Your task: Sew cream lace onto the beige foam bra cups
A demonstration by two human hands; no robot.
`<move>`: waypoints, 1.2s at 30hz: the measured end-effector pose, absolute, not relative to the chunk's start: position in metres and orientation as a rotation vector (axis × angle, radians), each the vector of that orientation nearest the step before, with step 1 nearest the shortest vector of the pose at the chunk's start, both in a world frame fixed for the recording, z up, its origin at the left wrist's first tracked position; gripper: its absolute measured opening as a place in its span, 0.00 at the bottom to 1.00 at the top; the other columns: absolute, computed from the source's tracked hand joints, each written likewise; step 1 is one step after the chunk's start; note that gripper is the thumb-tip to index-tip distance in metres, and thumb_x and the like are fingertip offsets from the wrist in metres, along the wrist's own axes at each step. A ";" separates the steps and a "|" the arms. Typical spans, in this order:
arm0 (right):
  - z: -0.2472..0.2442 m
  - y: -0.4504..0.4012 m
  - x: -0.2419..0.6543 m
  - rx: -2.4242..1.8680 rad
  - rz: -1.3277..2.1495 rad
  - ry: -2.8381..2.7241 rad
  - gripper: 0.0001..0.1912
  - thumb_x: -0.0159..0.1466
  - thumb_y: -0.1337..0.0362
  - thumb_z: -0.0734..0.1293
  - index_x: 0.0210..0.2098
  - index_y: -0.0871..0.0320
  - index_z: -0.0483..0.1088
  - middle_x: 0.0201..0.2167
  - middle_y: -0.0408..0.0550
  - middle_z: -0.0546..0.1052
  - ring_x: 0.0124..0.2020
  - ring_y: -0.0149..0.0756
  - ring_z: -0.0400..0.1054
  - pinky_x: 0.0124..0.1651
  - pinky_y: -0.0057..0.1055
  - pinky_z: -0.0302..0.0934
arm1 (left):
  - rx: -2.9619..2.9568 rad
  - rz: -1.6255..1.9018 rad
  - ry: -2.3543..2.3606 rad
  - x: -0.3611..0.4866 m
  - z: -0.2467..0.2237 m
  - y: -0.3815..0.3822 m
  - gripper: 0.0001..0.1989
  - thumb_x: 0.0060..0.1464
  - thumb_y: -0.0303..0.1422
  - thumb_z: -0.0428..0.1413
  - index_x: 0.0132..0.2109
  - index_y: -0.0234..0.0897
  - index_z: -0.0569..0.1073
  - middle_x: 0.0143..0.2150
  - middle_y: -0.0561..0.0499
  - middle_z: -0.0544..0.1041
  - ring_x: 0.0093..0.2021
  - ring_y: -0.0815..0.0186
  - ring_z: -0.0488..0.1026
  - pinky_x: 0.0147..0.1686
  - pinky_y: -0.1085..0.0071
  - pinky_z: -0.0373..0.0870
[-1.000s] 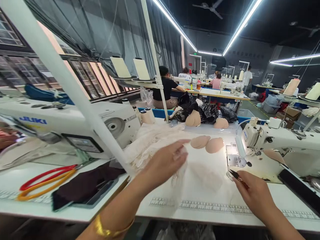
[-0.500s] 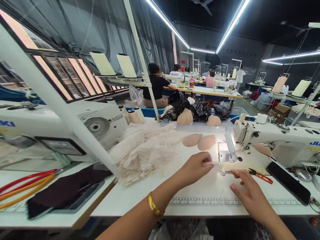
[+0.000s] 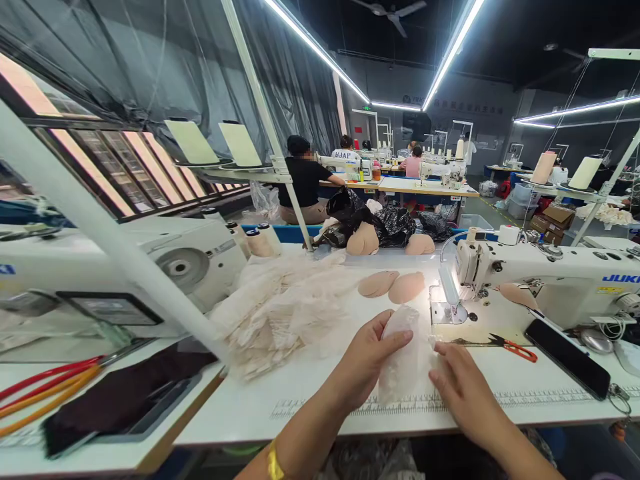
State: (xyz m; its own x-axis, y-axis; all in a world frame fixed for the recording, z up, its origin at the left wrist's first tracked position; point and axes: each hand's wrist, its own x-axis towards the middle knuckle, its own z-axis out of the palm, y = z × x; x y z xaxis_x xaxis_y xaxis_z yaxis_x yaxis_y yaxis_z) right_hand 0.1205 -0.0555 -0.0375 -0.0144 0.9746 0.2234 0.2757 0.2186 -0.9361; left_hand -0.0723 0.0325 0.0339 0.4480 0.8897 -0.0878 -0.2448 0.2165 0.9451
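My left hand (image 3: 367,357) is closed on a thin, whitish, see-through fabric piece (image 3: 397,380), thumb on top, held over the table front. My right hand (image 3: 465,393) is just right of this piece, its fingers curled. By its index fingertip shows a small pale, shiny bit, too small to name. Left of my hands lies a heap of sheer cream fabric pieces (image 3: 285,313). Two beige cup-shaped pads (image 3: 406,287) rest beyond them. The sewing machine (image 3: 545,263) stands to the right, its lamp lit over the needle plate (image 3: 445,313).
Orange-handled snips (image 3: 520,350) and a black phone (image 3: 567,357) lie right of my hands. A printed ruler (image 3: 525,398) runs along the table front. A white slanted pole (image 3: 115,227) crosses the left side. Black plastic bags (image 3: 397,223) are piled behind; co-workers sit farther back.
My left hand has come nearer and lower, and the whitish fabric piece now hangs broad in view. My right hand has moved left towards it; the small shiny thing by its fingertips has shifted left too.
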 end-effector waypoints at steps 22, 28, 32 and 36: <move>-0.047 0.015 0.131 -1.163 1.252 -1.316 0.28 0.66 0.36 0.67 0.30 0.55 0.65 0.21 0.39 0.71 0.23 0.32 0.63 0.29 0.29 0.53 | 2.122 0.830 1.131 -0.094 0.003 0.094 0.20 0.61 0.50 0.58 0.50 0.40 0.74 0.43 0.46 0.78 0.46 0.55 0.75 0.45 0.62 0.71; -0.057 0.032 0.133 -1.258 1.109 -1.352 0.30 0.62 0.32 0.65 0.27 0.53 0.64 0.21 0.38 0.69 0.20 0.31 0.59 0.25 0.28 0.54 | 2.319 0.751 1.411 -0.096 0.008 0.173 0.17 0.59 0.35 0.57 0.55 0.41 0.76 0.50 0.40 0.80 0.55 0.46 0.74 0.57 0.53 0.65; -0.061 0.037 0.130 -1.209 1.148 -1.328 0.30 0.59 0.32 0.68 0.29 0.54 0.65 0.20 0.38 0.70 0.20 0.30 0.60 0.24 0.27 0.55 | 2.381 0.691 1.482 -0.089 0.010 0.184 0.08 0.56 0.30 0.57 0.43 0.39 0.79 0.40 0.40 0.82 0.45 0.46 0.78 0.51 0.53 0.68; -0.059 0.044 0.133 -1.183 1.148 -1.301 0.29 0.58 0.32 0.70 0.31 0.53 0.67 0.22 0.40 0.72 0.21 0.33 0.64 0.23 0.28 0.55 | 2.369 0.810 1.483 -0.087 0.032 0.185 0.04 0.55 0.30 0.58 0.33 0.41 0.77 0.32 0.43 0.79 0.42 0.47 0.77 0.48 0.56 0.68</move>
State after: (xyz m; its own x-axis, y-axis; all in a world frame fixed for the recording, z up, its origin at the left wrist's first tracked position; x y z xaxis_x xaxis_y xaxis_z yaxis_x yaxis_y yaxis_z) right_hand 0.1327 0.0440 -0.0587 -0.0272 0.9971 0.0717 0.0533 0.0731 -0.9959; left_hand -0.0869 0.1852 0.0316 0.3343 0.8827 0.3302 0.7548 -0.4606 0.4671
